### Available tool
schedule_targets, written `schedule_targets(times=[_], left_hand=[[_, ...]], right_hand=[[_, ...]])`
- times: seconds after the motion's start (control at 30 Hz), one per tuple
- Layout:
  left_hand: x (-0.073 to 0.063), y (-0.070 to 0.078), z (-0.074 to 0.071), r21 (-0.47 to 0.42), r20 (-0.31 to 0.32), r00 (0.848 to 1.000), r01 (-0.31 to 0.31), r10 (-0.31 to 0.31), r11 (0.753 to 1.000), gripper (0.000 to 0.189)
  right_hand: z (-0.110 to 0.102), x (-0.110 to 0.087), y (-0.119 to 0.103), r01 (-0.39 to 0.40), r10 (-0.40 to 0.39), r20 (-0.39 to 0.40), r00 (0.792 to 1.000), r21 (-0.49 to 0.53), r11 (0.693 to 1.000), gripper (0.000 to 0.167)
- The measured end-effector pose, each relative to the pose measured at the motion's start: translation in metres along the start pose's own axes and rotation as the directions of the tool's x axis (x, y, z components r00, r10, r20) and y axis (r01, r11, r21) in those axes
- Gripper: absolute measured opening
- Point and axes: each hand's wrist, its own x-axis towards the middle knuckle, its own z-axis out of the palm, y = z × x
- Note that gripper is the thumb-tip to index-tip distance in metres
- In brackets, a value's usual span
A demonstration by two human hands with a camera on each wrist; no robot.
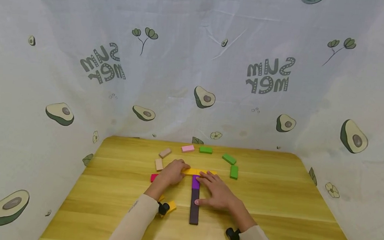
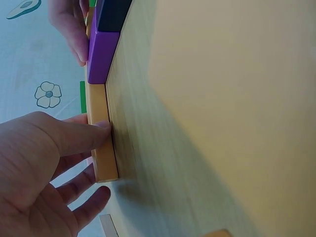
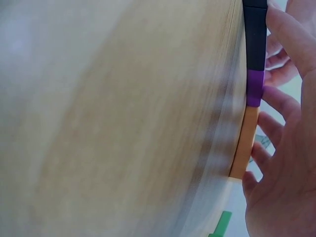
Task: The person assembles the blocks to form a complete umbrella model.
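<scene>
Two yellow-orange blocks lie end to end as a crossbar, and a purple block (image 1: 196, 182) with dark blocks (image 1: 194, 213) runs from its middle toward me, forming a T. My left hand (image 1: 174, 172) pinches the left yellow block (image 2: 104, 163), thumb on its near face and fingers behind it. Spread over the stem and the right side of the bar, my right hand (image 1: 219, 193) rests its fingertips on the right yellow block (image 3: 244, 143) and the purple block, its thumb at the dark blocks.
Around the T lie green blocks (image 1: 206, 150), a pink block (image 1: 188, 148), tan blocks (image 1: 164, 153) and a red block (image 1: 154, 177) partly behind the left arm. More yellow blocks (image 1: 171, 206) lie beside the left wrist. A printed cloth (image 1: 182, 67) hangs behind the wooden table (image 1: 273, 200).
</scene>
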Motion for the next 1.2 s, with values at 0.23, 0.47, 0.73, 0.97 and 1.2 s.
schedule_targets(times=[0.23, 0.47, 0.73, 0.97, 1.2], left_hand=[[0.0, 0.002, 0.001, -0.021, 0.007, 1.0, 0.024, -0.024, 0.999, 0.04], [-0.004, 0.001, 0.005, -0.014, 0.025, 0.999, 0.029, -0.028, 0.999, 0.04], [-0.007, -0.001, 0.006, -0.02, 0.045, 0.999, 0.003, -0.002, 1.0, 0.042], [-0.01, -0.001, 0.005, -0.002, 0.051, 0.999, -0.003, 0.003, 1.0, 0.052], [-0.021, -0.003, 0.0, -0.083, 0.022, 1.0, -0.009, 0.011, 0.996, 0.078]], right_hand=[[0.0, 0.0, 0.0, 0.003, -0.003, 0.006, 1.0, 0.002, 1.0, 0.089], [0.004, -0.002, -0.001, 0.01, -0.01, 0.018, 1.0, 0.02, 1.0, 0.089], [0.004, -0.002, -0.004, -0.003, 0.003, 0.011, 1.0, 0.024, 1.0, 0.089], [0.004, -0.001, -0.003, 0.007, -0.007, 0.004, 1.0, 0.018, 1.0, 0.088], [0.001, 0.001, -0.002, 0.009, -0.009, -0.009, 1.0, 0.005, 1.0, 0.087]])
